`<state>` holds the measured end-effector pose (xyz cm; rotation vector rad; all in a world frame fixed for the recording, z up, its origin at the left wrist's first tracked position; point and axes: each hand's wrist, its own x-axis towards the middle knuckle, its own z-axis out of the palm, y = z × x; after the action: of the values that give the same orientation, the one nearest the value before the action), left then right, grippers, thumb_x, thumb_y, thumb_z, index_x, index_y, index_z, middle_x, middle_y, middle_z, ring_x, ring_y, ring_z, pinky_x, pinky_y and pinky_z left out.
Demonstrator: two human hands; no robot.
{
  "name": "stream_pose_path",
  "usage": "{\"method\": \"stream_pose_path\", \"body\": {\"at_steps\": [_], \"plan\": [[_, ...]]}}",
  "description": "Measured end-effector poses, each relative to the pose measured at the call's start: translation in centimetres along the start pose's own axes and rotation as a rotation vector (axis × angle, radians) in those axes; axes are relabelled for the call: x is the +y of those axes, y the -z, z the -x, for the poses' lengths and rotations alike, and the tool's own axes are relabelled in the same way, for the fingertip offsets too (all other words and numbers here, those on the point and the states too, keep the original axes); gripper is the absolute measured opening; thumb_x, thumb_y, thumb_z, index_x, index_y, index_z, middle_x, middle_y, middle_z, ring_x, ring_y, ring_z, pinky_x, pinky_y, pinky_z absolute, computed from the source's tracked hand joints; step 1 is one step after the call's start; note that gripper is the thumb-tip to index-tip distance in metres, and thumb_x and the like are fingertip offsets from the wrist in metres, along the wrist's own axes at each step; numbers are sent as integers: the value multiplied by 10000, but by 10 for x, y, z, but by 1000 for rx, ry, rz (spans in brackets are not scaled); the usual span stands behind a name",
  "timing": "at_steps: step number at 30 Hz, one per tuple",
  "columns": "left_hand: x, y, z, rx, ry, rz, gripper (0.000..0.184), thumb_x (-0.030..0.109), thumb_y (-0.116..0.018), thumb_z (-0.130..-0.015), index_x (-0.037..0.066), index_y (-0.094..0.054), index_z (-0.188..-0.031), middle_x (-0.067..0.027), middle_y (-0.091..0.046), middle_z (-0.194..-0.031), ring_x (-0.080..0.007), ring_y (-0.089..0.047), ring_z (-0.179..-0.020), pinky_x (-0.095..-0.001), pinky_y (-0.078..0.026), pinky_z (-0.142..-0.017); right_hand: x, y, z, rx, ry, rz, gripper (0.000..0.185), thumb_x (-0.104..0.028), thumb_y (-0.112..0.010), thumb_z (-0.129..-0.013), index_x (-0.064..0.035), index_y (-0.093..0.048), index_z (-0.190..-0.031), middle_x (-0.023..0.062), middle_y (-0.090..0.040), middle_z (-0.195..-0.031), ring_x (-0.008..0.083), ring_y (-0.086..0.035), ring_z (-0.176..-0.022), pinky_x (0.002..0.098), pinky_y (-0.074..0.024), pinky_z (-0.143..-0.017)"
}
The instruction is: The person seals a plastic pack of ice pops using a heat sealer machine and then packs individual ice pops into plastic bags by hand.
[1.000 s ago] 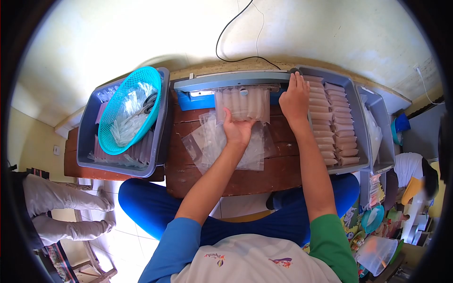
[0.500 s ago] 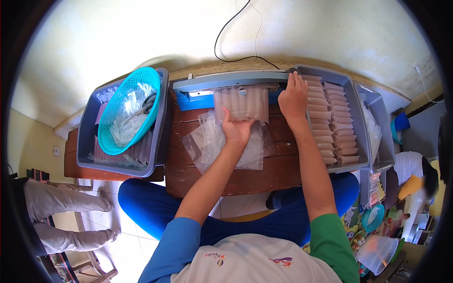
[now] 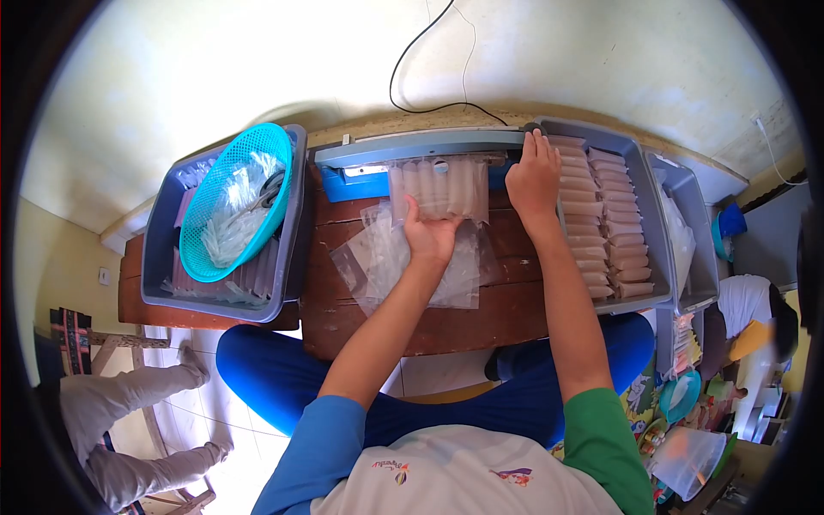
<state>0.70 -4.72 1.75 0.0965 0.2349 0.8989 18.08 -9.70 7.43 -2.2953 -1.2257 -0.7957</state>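
Clear plastic pouch of pale, filled tubes point(image 3: 439, 190): located at the middle of the long grey bar point(image 3: 369, 153) of a blue-based machine point(image 3: 356, 187), above the brown wooden table point(image 3: 506, 322). Its far edge meets the bar; whether the bar clamps it cannot be told.

Main relation: the tubes lie side by side, long axes running from the bar towards the person, roughly square to the bar. The pouch extends away from the left fingers, towards the bar.

Left hand point(image 3: 432, 239): nearer of the two, at the pouch's near edge. Thumb lies over the front, other fingers partly hidden beneath; fingers judged closed on the pouch.

Right hand point(image 3: 534, 184): right of the pouch and apart from it, fingers extended onto the black knob point(image 3: 536, 129) at the bar's right end. Whether they grip or merely press cannot be told.

Loose clear plastic bags point(image 3: 455, 283) lie on the table, nearer the person than the pouch.
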Motion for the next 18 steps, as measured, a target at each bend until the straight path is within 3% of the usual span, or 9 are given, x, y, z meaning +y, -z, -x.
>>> {"method": "stream_pose_path", "body": {"at_steps": [18], "plan": [[0, -8, 4, 29, -7, -11, 610, 501, -414, -984, 82, -364, -1425, -154, -374, -1474, -394, -327, -1367, -621, -248, -1111, -1, -1, 1, -16, -19, 8, 490, -54, -504, -794, 33, -527, -1275, 185, -520, -1354, 340, -477, -1260, 483, -345, -1079]]}}
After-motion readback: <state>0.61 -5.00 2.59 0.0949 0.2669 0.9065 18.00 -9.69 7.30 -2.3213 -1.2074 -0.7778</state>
